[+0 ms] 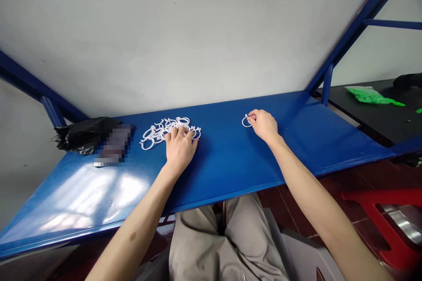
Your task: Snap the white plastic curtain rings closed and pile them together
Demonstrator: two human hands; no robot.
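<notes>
A heap of several white plastic rings (161,131) lies on the blue metal table (231,158), left of the middle. My left hand (180,147) rests palm down on the right side of the heap, fingers curled onto the rings. Further right, my right hand (263,125) pinches a single white ring (246,121) against the table top, apart from the heap.
A black plastic bag (85,134) and a blurred flat object (114,145) sit at the table's left. Blue frame struts (349,35) rise at the right. A black table with green bags (372,95) stands beyond. A red stool (389,219) is at the lower right.
</notes>
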